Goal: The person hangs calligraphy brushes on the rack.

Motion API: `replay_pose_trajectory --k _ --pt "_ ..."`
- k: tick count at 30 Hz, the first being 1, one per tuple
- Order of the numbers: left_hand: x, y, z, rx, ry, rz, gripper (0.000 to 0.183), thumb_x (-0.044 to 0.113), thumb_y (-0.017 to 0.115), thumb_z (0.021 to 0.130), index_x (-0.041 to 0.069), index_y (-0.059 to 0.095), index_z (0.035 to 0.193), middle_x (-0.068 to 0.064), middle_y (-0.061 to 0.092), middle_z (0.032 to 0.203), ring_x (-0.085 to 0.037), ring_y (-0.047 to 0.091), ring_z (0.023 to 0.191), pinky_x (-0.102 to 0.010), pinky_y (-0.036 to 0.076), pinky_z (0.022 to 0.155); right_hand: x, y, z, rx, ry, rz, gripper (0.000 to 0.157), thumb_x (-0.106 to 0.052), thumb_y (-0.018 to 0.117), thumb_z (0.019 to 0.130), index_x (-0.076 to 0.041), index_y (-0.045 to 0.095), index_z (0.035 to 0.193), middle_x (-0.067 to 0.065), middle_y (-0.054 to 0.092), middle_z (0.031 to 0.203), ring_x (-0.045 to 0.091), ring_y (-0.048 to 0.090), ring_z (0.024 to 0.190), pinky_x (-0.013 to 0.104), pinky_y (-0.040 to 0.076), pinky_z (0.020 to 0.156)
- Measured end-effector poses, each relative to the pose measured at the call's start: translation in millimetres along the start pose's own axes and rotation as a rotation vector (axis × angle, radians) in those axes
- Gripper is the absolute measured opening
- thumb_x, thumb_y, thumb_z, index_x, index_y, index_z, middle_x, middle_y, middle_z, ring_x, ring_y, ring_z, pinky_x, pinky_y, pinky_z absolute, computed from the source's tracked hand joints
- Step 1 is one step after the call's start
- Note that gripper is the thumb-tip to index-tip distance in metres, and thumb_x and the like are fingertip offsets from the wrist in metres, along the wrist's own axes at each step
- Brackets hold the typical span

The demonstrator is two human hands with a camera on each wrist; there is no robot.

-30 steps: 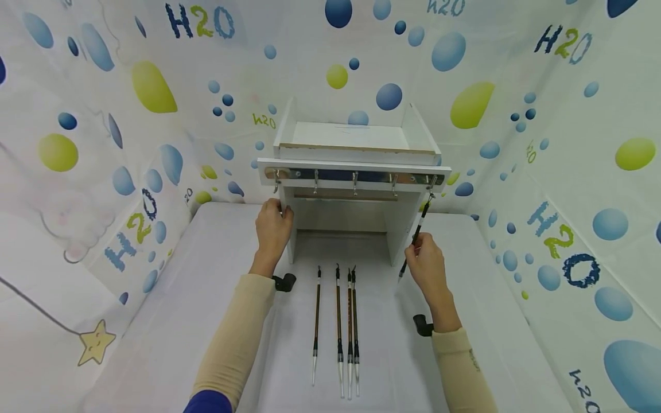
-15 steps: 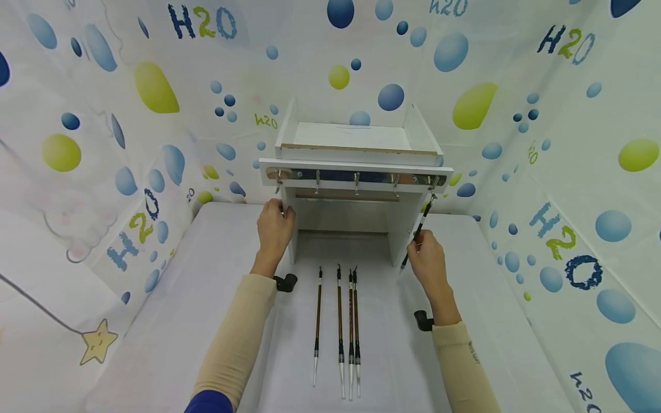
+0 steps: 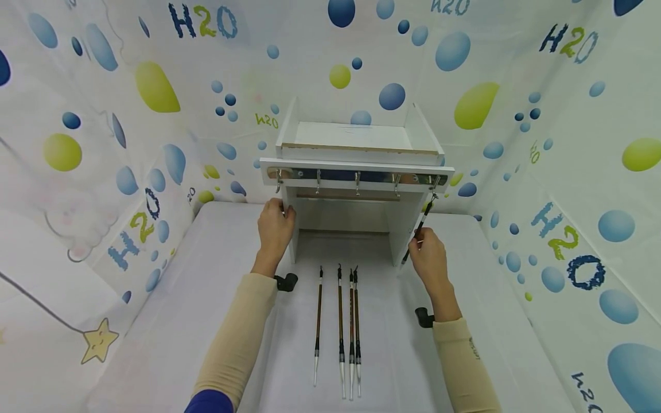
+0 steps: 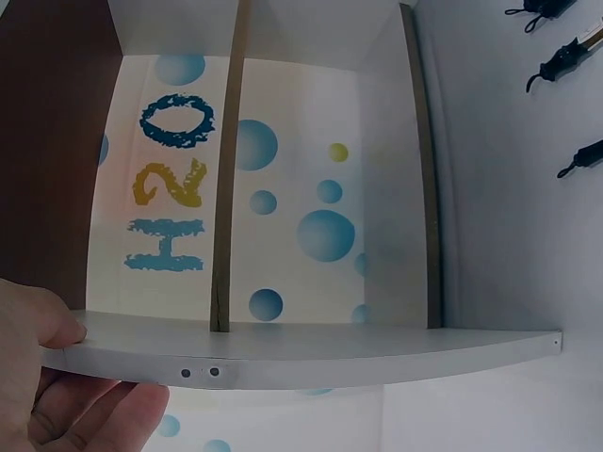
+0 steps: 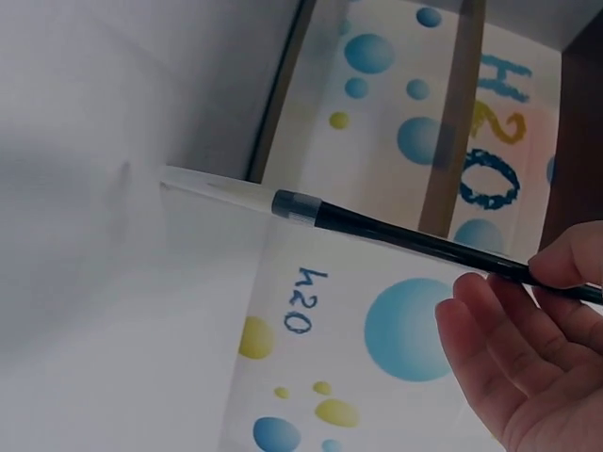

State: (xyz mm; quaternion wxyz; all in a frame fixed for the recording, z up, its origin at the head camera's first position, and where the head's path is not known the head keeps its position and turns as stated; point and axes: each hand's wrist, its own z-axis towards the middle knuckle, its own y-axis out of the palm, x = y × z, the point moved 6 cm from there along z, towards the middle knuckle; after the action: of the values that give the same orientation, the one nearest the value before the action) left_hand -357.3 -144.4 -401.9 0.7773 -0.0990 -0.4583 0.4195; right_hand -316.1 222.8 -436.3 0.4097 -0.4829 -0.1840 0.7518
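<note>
My right hand [image 3: 430, 258] pinches a black-handled calligraphy brush [image 3: 424, 215] between thumb and fingers. The brush slants with its looped top end right at the rightmost hook [image 3: 435, 182] of a white wall shelf [image 3: 356, 154]. In the right wrist view, the brush's pale tip, under a clear cap [image 5: 221, 186], points down and away from the palm. My left hand [image 3: 276, 230] grips the shelf's left side panel [image 4: 301, 363], thumb on one face and fingers on the other. Several brown-handled calligraphy brushes [image 3: 340, 312] lie on the white tabletop, loops toward the shelf.
A metal rail [image 3: 338, 175] with several hooks runs along the shelf's front. The shelf stands upright at the back of the white table [image 3: 206, 321]. White curtain-like walls [image 3: 304, 34] with blue and green dots enclose the back and sides.
My right hand has shifted slightly up along with the brush, whose loop stays at the rightmost hook. The left hand keeps its grip on the side panel.
</note>
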Motion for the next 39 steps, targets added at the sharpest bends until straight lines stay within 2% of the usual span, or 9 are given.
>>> replay_pose_trajectory --k 7,23,31,39 --pt "2.0 -0.9 -0.3 0.020 0.015 0.000 0.021 0.014 0.059 0.086 -0.005 0.061 0.094 -0.019 0.064 0.087 -0.034 0.064 0.078 -0.046 0.051 0.066 2 1.2 0 -0.010 0.026 0.004 0.022 -0.012 0.053 0.088 0.002 0.057 0.105 0.017 0.066 0.097 0.029 0.066 0.083 0.042 0.053 0.066" --pt "1.8 -1.1 0.5 0.014 0.002 0.003 0.019 0.013 0.059 0.086 -0.005 0.061 0.093 -0.019 0.064 0.087 -0.034 0.064 0.078 -0.047 0.050 0.068 1 -1.0 -1 -0.021 0.032 0.013 0.028 -0.014 0.052 0.089 0.002 0.054 0.112 0.017 0.063 0.102 0.030 0.065 0.086 0.043 0.053 0.067" --pt "1.5 -1.6 -0.5 0.020 0.005 -0.002 0.019 0.013 0.060 0.086 -0.005 0.061 0.093 -0.019 0.064 0.087 -0.034 0.063 0.078 -0.047 0.050 0.067 -3 -6.1 -9 -0.025 0.040 0.059 0.035 -0.015 0.052 0.090 0.002 0.051 0.121 0.017 0.060 0.107 0.029 0.064 0.087 0.043 0.053 0.071" --pt "1.7 -1.9 0.0 0.018 0.006 -0.009 0.019 0.013 0.059 0.086 -0.004 0.061 0.094 -0.019 0.063 0.087 -0.034 0.063 0.078 -0.048 0.050 0.067 -8 -11.7 -23 0.000 0.094 0.131 0.040 -0.013 0.052 0.090 0.000 0.047 0.127 0.015 0.061 0.107 0.026 0.064 0.088 0.041 0.054 0.073"
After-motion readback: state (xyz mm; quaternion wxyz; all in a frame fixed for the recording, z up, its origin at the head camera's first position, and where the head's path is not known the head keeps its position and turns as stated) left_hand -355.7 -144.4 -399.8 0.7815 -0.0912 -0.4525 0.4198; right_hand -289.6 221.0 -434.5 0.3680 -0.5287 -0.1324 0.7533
